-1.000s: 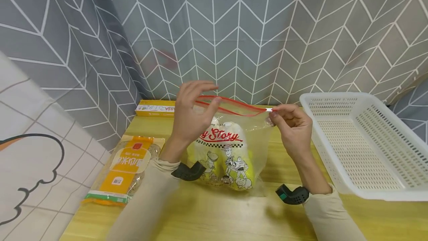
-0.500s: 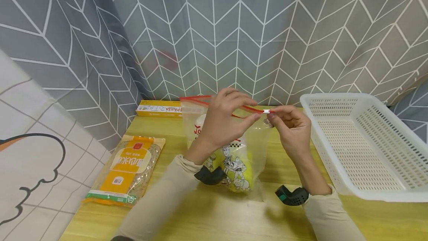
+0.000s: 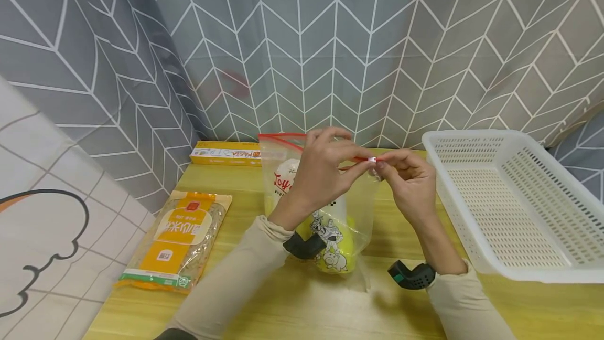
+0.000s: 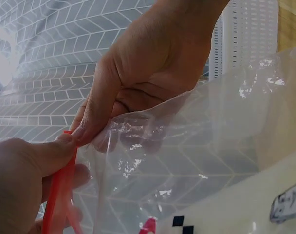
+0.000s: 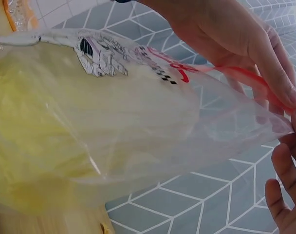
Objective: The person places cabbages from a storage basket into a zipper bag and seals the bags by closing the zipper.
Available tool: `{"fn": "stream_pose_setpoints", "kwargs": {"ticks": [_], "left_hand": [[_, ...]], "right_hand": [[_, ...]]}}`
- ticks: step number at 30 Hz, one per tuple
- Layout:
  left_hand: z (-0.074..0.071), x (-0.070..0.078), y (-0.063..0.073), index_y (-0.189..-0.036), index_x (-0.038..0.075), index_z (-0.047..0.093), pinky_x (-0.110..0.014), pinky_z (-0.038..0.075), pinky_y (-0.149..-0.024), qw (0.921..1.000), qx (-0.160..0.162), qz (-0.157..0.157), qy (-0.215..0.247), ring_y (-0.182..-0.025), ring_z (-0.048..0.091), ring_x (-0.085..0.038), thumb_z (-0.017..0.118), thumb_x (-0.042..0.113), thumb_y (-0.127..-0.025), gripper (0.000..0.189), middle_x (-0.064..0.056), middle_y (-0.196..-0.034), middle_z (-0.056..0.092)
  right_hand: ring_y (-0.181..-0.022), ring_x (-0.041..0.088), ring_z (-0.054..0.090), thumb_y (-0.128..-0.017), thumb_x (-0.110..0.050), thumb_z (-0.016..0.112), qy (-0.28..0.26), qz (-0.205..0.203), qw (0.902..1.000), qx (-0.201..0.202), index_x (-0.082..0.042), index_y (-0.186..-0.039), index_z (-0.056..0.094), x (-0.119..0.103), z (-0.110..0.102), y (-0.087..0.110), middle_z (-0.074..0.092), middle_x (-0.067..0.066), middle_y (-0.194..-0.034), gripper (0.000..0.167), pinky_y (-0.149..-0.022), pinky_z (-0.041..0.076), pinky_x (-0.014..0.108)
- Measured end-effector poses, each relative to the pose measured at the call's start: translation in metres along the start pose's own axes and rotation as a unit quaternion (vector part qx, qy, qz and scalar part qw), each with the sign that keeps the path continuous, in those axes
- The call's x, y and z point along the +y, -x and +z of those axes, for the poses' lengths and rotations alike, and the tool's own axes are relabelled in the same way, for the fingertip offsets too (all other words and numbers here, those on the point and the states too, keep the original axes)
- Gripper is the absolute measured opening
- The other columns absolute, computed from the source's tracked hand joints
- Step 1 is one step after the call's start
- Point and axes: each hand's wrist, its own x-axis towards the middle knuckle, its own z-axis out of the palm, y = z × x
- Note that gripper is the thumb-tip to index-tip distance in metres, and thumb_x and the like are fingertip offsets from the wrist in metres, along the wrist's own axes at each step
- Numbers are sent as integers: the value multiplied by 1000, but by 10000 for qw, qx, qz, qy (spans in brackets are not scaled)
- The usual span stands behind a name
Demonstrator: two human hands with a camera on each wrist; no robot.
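Note:
A clear zip bag [image 3: 363,219] with a cartoon print and red lettering stands on the table, a yellow and white content [image 3: 346,251] inside it. Along its top runs a red zip strip [image 3: 283,136], parted at the left end. My left hand [image 3: 316,172] pinches the strip at the small white slider [image 3: 371,160] near the right corner. Right beside it, my right hand [image 3: 414,185] pinches the bag's corner between thumb and finger. In the left wrist view the thumbs of the left hand [image 4: 21,170] and right hand [image 4: 148,63] meet at the red strip's end.
A packet with an orange label [image 3: 176,240] lies left of the bag. Behind it, a yellow pasta box [image 3: 224,153] sits by the patterned curtain [image 3: 321,56]. To the right stands a white perforated basket [image 3: 491,272], close to my right forearm.
My left hand has moved right along the red strip, from the bag's left part to the slider, and now pinches there. The right hand keeps its grip on the corner, nearly still.

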Motion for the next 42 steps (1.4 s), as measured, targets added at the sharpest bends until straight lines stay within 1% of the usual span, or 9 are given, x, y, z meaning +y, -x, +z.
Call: {"fn": "stream_pose_setpoints", "kwargs": {"ticks": [6, 11, 14, 18, 25, 31, 34, 37, 42], "left_hand": [[4, 0, 3, -96, 21, 82, -44, 39, -99, 9995, 185, 234, -84, -83, 63, -10, 80, 29, -89, 11, 10, -78, 75], [5, 1, 4, -96, 21, 82, -42, 40, -97, 9986, 306, 386, -177, -75, 57, -8, 79, 28, -90, 10, 12, -75, 73], [5, 0, 3, -96, 21, 82, -41, 40, -94, 9982, 338, 448, -229, -72, 55, -8, 79, 28, -89, 10, 12, -72, 72], [5, 0, 1, -97, 21, 82, -40, 41, -91, 9980, 320, 493, -251, -71, 55, -8, 79, 29, -89, 11, 13, -70, 71], [2, 2, -3, -96, 21, 82, -38, 42, -89, 9983, 266, 472, -229, -70, 56, -8, 79, 30, -89, 12, 13, -73, 74], [-1, 4, -5, -97, 20, 81, -38, 41, -91, 9992, -38, 363, -168, -72, 58, -8, 77, 30, -91, 12, 11, -83, 78], [0, 3, -6, -100, 20, 81, -39, 40, -92, 9993, -151, 328, -109, -72, 58, -7, 76, 29, -92, 12, 12, -84, 77], [1, 3, -7, -101, 21, 81, -39, 39, -92, 9991, -247, 345, -64, -75, 60, -7, 76, 30, -92, 14, 12, -85, 78], [3, 3, -8, -98, 21, 81, -39, 40, -91, 9986, -252, 450, -113, -78, 60, -8, 75, 32, -93, 13, 11, -84, 76]], "right_hand": [[-73, 6, 71, -94, 6, 66, 26, -96, 9998, -198, 5, -96, 69, -1, -1, 0, 77, -4, -85, 4, -66, 55, 18], [-70, 9, 69, -94, 10, 62, -89, -263, 9993, -254, 11, -95, 64, -3, 1, 1, 75, 0, -82, 3, -67, 55, 20], [-70, 8, 68, -94, 9, 63, -16, -323, 9992, -255, 11, -95, 64, -4, 1, 1, 75, -1, -81, 3, -67, 55, 19], [-70, 8, 68, -94, 7, 64, 55, -394, 9989, -231, 10, -96, 65, -6, -1, 0, 74, -2, -81, 4, -68, 55, 19], [-70, 8, 68, -93, 6, 66, -76, -481, 9987, -159, 10, -96, 65, -10, -2, -3, 73, -2, -80, 5, -68, 55, 19], [-70, 8, 67, -95, 3, 65, -23, -245, 9995, -204, 8, -97, 65, -12, -5, -4, 73, -2, -81, 5, -68, 55, 19], [-70, 7, 67, -95, 1, 66, 97, -170, 9996, -213, 6, -98, 65, -11, -7, -5, 74, -3, -81, 6, -68, 55, 19], [-70, 8, 67, -95, 1, 66, 24, -161, 9996, -214, 7, -98, 65, -11, -7, -5, 75, -3, -82, 7, -69, 55, 19], [-83, 10, 67, -94, -2, 68, 152, -314, 9992, -191, 7, -97, 66, -11, -4, -5, 73, -2, -91, 10, -79, 54, 21]]}}
